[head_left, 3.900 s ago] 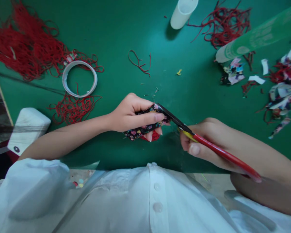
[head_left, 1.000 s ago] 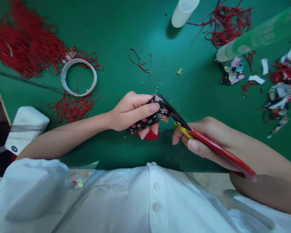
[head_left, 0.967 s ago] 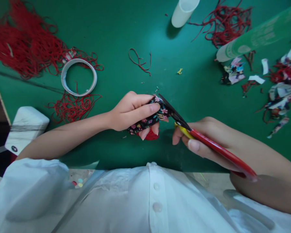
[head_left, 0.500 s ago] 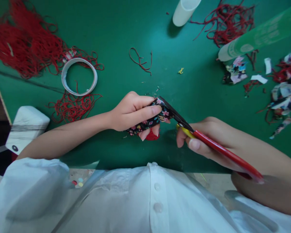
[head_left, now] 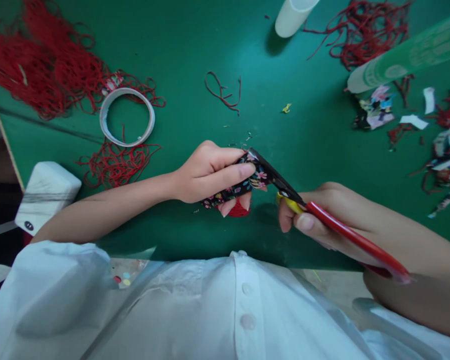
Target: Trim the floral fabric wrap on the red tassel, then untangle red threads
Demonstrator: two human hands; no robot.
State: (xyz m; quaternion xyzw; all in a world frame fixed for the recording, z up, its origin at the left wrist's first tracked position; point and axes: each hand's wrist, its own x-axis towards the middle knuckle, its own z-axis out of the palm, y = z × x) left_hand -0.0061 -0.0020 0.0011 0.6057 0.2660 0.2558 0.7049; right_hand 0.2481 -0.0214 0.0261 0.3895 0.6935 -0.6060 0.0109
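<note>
My right hand (head_left: 332, 197) grips the scissors (head_left: 333, 223), blades along the edge of the flowered cloth (head_left: 260, 176), pinched in my left hand (head_left: 204, 175) over the green table (head_left: 303, 135). If the cloth slips, I could nick myself.

The left grip (head_left: 210, 175) pinches; the right grip (head_left: 332, 200) curls nearby.
</note>
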